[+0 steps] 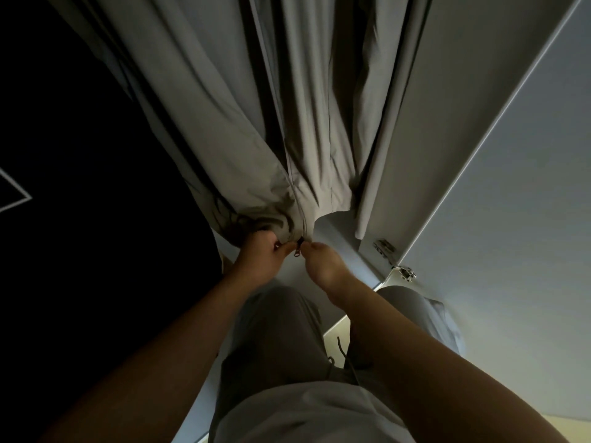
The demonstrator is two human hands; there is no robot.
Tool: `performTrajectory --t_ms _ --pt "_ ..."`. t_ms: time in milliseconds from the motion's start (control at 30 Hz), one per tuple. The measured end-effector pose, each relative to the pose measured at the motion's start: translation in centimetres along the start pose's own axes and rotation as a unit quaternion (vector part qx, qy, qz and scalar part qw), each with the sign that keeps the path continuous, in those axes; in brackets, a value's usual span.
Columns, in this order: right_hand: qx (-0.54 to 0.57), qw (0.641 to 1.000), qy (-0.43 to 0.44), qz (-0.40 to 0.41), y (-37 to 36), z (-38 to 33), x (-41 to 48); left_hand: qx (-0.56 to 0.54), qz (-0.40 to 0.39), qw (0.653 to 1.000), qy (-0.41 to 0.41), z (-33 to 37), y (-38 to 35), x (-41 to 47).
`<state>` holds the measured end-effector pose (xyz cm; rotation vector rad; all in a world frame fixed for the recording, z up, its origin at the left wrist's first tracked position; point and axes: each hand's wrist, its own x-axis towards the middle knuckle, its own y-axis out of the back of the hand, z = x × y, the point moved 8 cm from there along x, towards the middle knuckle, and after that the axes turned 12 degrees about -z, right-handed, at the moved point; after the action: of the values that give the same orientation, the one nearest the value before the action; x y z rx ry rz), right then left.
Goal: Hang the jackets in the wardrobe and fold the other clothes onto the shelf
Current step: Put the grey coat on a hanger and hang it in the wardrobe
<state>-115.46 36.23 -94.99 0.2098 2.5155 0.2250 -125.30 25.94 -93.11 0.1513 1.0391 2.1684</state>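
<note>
Pinching the hem of the grey jacket [319,123], left hand [256,262] and right hand [323,268] meet beside the zipper pull [299,248]; jacket top is cut off, fingertips dim.

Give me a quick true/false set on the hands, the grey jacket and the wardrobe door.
1. The left hand and right hand are both at the bottom hem of the grey jacket. True.
2. The grey jacket lies folded on a shelf. False: it hangs full length in the wardrobe.
3. The zip pull sits between the two hands. True.
4. The wardrobe door is closed over the jacket. False: it stands open at the right, with its hinges showing.
</note>
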Motion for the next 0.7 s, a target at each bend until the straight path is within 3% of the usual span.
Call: performTrajectory --t_ms 100,167,267,367,467,567,633,700 --pt "0.007 1.000 0.000 -0.030 -0.5 -1.0 0.3 0.092 0.020 0.995 -0.038 0.4 0.8 -0.1" --pt "0.144 0.988 -0.019 -0.045 -0.7 -1.1 0.2 0.104 0.052 0.992 -0.051 0.0 1.4 -0.6" --pt "0.268 0.962 0.028 -0.041 0.3 -4.3 0.0 0.138 0.016 0.990 -0.004 -2.0 1.0 -0.7" --pt "0.198 0.977 0.070 -0.030 1.9 -7.8 -0.3 0.107 0.011 0.993 0.049 -3.4 1.4 -1.5" --pt "0.159 0.985 0.053 -0.045 1.9 -7.6 -0.3 0.080 -0.002 0.993 0.090 -3.0 2.1 -0.7" --pt "0.167 0.983 0.056 -0.046 1.5 -6.8 0.0 0.136 0.036 0.979 0.146 -2.0 4.1 -0.3" --pt "0.169 0.983 0.057 -0.045 1.4 -6.6 0.1 0.123 0.087 0.982 0.117 -0.7 5.6 -0.1" --pt "0.156 0.985 0.051 -0.045 1.3 -6.5 0.2 0.047 0.087 0.994 0.052 0.4 5.9 0.4"
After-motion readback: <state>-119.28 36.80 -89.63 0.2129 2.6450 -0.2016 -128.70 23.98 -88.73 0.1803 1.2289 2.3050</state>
